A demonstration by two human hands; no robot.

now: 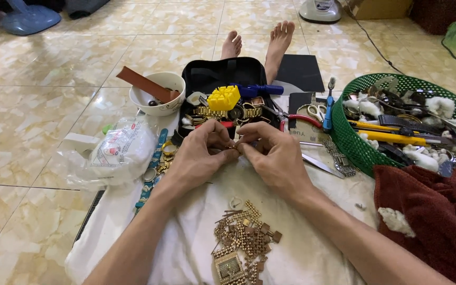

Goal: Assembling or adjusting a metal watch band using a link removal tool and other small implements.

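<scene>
Left hand [199, 153] and right hand [273, 153]: fingertips pressed together, pinching a small gold link piece [231, 149], apparently a watch-band segment, too small to tell for certain. Held above a white cloth [186, 248]. On the cloth, nearer the person: gold watch with loose links [241, 243]. Beyond the hands: black case [222, 74] with a yellow block [224, 97]. Right: green basket [352, 142] of tools. Left: white bowl [157, 97], plastic bag [117, 153].

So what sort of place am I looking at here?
Probably a home floor used as a watch-repair spot: glossy beige floor tiles, a white cloth strewn with loose gold watch-band links, and a green plastic mesh basket of tools. Both hands pinch a small gold piece.
</scene>
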